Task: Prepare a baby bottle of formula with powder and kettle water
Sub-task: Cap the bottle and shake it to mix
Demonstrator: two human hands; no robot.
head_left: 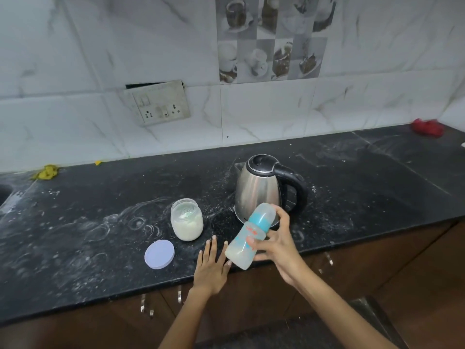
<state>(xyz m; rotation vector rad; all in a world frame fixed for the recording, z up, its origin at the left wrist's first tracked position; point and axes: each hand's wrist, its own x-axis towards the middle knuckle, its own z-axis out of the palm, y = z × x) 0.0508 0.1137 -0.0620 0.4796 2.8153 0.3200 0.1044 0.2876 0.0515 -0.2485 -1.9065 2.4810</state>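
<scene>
Right hand (pixel 278 244) clasps the capped baby bottle (pixel 251 235), tilted with its cap toward one o'clock, while the left hand (pixel 211 267) lies flat and empty at eight o'clock.

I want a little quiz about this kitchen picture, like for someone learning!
1. True or false: the jar of powder has its lid on.
2. Which hand holds the baby bottle? A) left B) right C) both
3. Fill in: the kettle stands ____ the bottle, nearer the wall.

Key:
1. False; the lid lies on the counter.
2. B; the right hand has it tilted, and the left hand rests flat.
3. behind
</scene>
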